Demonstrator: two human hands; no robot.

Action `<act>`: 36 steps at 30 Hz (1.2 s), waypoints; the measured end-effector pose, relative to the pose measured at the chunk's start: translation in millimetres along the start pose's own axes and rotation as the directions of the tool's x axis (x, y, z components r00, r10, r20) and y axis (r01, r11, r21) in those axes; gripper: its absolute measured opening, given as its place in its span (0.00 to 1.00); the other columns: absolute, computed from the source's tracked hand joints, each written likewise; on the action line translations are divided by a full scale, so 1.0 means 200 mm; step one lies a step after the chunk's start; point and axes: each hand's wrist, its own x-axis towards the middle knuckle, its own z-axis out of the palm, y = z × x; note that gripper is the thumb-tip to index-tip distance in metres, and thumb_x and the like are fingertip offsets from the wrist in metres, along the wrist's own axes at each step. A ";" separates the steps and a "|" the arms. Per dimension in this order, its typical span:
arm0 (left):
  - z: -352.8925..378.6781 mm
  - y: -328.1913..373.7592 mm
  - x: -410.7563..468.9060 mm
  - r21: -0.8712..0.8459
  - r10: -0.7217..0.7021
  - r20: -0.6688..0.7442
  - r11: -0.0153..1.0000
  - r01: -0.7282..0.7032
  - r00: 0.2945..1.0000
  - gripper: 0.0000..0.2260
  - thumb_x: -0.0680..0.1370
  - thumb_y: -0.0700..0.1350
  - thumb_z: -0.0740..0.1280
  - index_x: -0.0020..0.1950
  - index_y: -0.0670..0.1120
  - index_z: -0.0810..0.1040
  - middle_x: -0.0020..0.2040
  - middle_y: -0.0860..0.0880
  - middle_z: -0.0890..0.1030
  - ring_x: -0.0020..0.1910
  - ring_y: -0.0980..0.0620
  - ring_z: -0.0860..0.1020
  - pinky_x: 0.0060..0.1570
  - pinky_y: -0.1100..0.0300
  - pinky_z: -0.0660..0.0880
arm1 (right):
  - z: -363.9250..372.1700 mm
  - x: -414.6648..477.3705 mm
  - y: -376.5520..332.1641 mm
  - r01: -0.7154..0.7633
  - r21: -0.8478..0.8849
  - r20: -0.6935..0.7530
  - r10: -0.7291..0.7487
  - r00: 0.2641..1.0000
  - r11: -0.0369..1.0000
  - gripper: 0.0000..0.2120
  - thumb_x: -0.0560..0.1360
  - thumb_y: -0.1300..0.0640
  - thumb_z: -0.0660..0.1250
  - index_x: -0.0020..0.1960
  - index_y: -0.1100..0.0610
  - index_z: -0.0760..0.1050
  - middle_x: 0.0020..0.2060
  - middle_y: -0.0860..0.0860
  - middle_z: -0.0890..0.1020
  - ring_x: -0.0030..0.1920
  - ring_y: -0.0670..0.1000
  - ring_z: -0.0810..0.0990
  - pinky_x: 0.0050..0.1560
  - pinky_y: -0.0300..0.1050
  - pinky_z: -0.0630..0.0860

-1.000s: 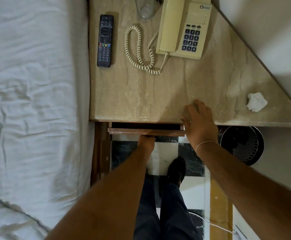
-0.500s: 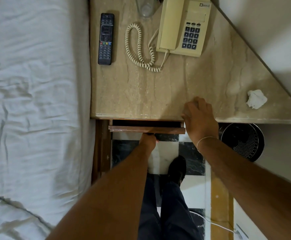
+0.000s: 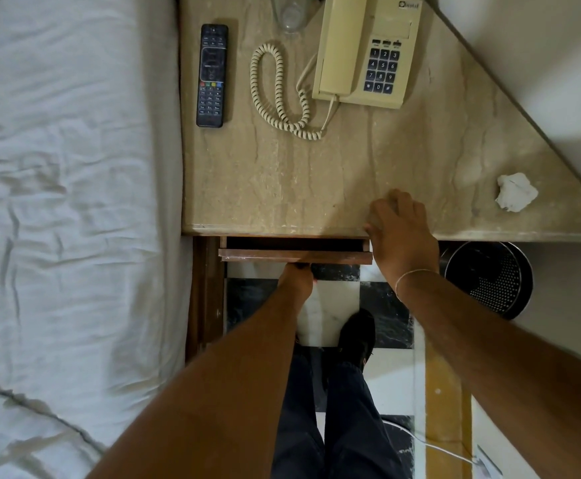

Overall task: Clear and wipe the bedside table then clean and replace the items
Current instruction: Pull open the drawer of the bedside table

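The left hand (image 3: 296, 276) reaches under the front of a partly open wooden drawer (image 3: 295, 255); its fingers are hidden below the panel, so I cannot tell whether they are curled on a pull or just pressing. The right hand (image 3: 401, 233) lies flat, fingers loosely together, on the front edge of the bedside table (image 3: 316, 188), holding nothing. Further back on the stone-look top sit 4 things to clear: a black remote (image 3: 212, 76), a cream telephone (image 3: 365, 51) with its coiled cord (image 3: 278, 95), a clear glass (image 3: 290, 12) cut off by the frame, and a crumpled tissue (image 3: 515, 192) near the right corner. The remote looks light, rigid and easy to grip across its width. The telephone probably needs both hands, base and handset together, since the cord may drag. The glass is likely fragile and slippery.
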 end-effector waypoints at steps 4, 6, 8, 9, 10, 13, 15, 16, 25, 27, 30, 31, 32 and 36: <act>0.00 -0.02 0.01 0.010 0.003 -0.046 1.000 -0.003 0.999 0.17 0.90 0.47 0.58 0.72 0.39 0.77 0.68 0.37 0.83 0.67 0.38 0.81 0.68 0.47 0.77 | -0.01 -0.01 0.00 0.009 -0.019 0.007 -0.009 1.000 1.000 0.12 0.82 0.52 0.67 0.65 0.52 0.74 0.75 0.55 0.67 0.73 0.60 0.67 0.46 0.54 0.84; -0.01 -0.03 0.01 0.006 0.009 -0.048 1.000 -0.009 0.999 0.16 0.89 0.46 0.59 0.70 0.38 0.79 0.66 0.37 0.84 0.61 0.40 0.82 0.64 0.49 0.78 | -0.01 -0.01 0.00 0.017 -0.031 0.016 -0.016 1.000 0.999 0.13 0.83 0.52 0.66 0.66 0.53 0.74 0.75 0.56 0.67 0.73 0.61 0.67 0.48 0.54 0.84; -0.01 -0.03 0.01 -0.021 0.016 -0.038 1.000 -0.017 0.999 0.16 0.88 0.45 0.60 0.68 0.38 0.81 0.64 0.37 0.85 0.54 0.43 0.81 0.57 0.50 0.77 | -0.01 0.00 0.00 0.023 -0.053 0.024 -0.022 0.999 0.998 0.14 0.83 0.52 0.66 0.67 0.54 0.74 0.75 0.57 0.67 0.73 0.62 0.66 0.51 0.56 0.84; -0.02 -0.03 0.01 -0.021 0.016 -0.032 1.000 -0.016 0.999 0.15 0.88 0.46 0.60 0.68 0.39 0.80 0.64 0.38 0.85 0.53 0.45 0.80 0.53 0.52 0.75 | -0.01 -0.01 0.00 0.027 -0.063 0.024 -0.026 0.999 0.998 0.14 0.83 0.52 0.66 0.67 0.54 0.74 0.75 0.58 0.68 0.73 0.62 0.67 0.51 0.56 0.84; -0.02 -0.04 0.01 -0.021 0.016 -0.035 1.000 -0.016 0.999 0.15 0.88 0.46 0.60 0.68 0.39 0.80 0.64 0.38 0.85 0.52 0.46 0.79 0.51 0.54 0.74 | -0.01 0.00 0.00 0.029 -0.064 0.020 -0.028 0.999 0.998 0.14 0.83 0.52 0.66 0.66 0.54 0.74 0.75 0.58 0.68 0.73 0.62 0.67 0.50 0.57 0.85; -0.01 -0.04 0.01 -0.096 -0.008 -0.062 0.995 0.002 0.998 0.16 0.88 0.46 0.59 0.68 0.40 0.81 0.64 0.41 0.86 0.55 0.45 0.82 0.49 0.57 0.75 | -0.01 -0.01 0.00 0.024 -0.049 0.005 -0.024 1.000 0.998 0.12 0.82 0.53 0.67 0.65 0.53 0.74 0.73 0.56 0.69 0.71 0.61 0.67 0.45 0.56 0.85; -0.01 -0.02 0.01 -0.114 -0.003 -0.075 0.993 -0.005 0.997 0.15 0.88 0.44 0.61 0.68 0.38 0.81 0.64 0.39 0.85 0.56 0.44 0.82 0.56 0.53 0.78 | -0.01 0.00 0.00 0.031 -0.055 0.002 -0.031 1.000 0.998 0.12 0.83 0.52 0.67 0.65 0.53 0.74 0.72 0.56 0.69 0.70 0.61 0.68 0.44 0.55 0.85; 0.00 0.00 0.02 -0.110 0.002 -0.079 0.994 -0.011 0.997 0.14 0.87 0.43 0.63 0.67 0.37 0.81 0.64 0.37 0.85 0.56 0.43 0.81 0.59 0.50 0.78 | -0.01 0.00 0.00 0.031 -0.059 0.001 -0.032 1.000 0.998 0.12 0.83 0.52 0.67 0.64 0.53 0.74 0.72 0.56 0.69 0.70 0.61 0.68 0.43 0.55 0.85; -0.07 0.22 0.09 -0.122 0.018 -0.097 0.992 -0.030 0.995 0.18 0.84 0.36 0.68 0.74 0.35 0.75 0.71 0.35 0.79 0.71 0.35 0.77 0.76 0.43 0.71 | -0.02 0.00 0.00 0.043 -0.052 -0.015 -0.044 0.999 0.998 0.14 0.81 0.54 0.70 0.66 0.53 0.76 0.71 0.57 0.72 0.69 0.62 0.70 0.36 0.52 0.82; -0.07 0.25 0.09 -0.140 0.008 -0.107 0.990 -0.023 0.994 0.22 0.83 0.34 0.70 0.77 0.35 0.72 0.76 0.36 0.76 0.76 0.35 0.73 0.80 0.44 0.67 | -0.01 0.00 0.01 0.043 -0.044 -0.022 -0.044 0.999 0.998 0.14 0.81 0.54 0.70 0.65 0.53 0.77 0.71 0.57 0.72 0.69 0.62 0.70 0.35 0.51 0.82; -0.09 0.25 0.09 -0.156 0.012 -0.081 0.988 -0.024 0.997 0.22 0.84 0.39 0.69 0.78 0.37 0.74 0.77 0.39 0.76 0.77 0.38 0.74 0.79 0.48 0.69 | -0.01 0.01 0.00 0.057 -0.047 -0.027 -0.058 0.998 0.997 0.13 0.80 0.54 0.71 0.64 0.54 0.77 0.69 0.58 0.73 0.67 0.63 0.71 0.34 0.51 0.82; -0.10 0.25 0.08 -0.163 0.010 -0.054 0.986 -0.019 0.998 0.20 0.85 0.41 0.68 0.76 0.38 0.76 0.76 0.39 0.78 0.76 0.39 0.76 0.77 0.48 0.72 | -0.01 0.01 0.00 0.061 -0.049 -0.024 -0.062 0.998 0.997 0.13 0.80 0.54 0.71 0.63 0.54 0.78 0.69 0.58 0.73 0.67 0.63 0.71 0.34 0.52 0.82; -0.11 0.24 0.06 -0.158 0.017 -0.035 0.987 -0.023 0.999 0.19 0.85 0.43 0.67 0.75 0.37 0.78 0.74 0.39 0.80 0.74 0.39 0.78 0.75 0.49 0.74 | -0.02 0.01 0.00 0.060 -0.051 -0.021 -0.061 0.998 0.997 0.13 0.79 0.54 0.72 0.63 0.54 0.78 0.69 0.58 0.73 0.67 0.63 0.71 0.34 0.52 0.83; -0.15 0.16 -0.11 0.008 0.168 -0.034 0.986 -0.168 0.985 0.17 0.88 0.44 0.63 0.74 0.40 0.77 0.69 0.38 0.82 0.69 0.36 0.80 0.66 0.52 0.76 | -0.03 0.02 0.01 0.054 -0.077 0.008 -0.054 0.999 0.996 0.13 0.80 0.52 0.72 0.63 0.54 0.79 0.69 0.58 0.73 0.67 0.64 0.70 0.40 0.56 0.86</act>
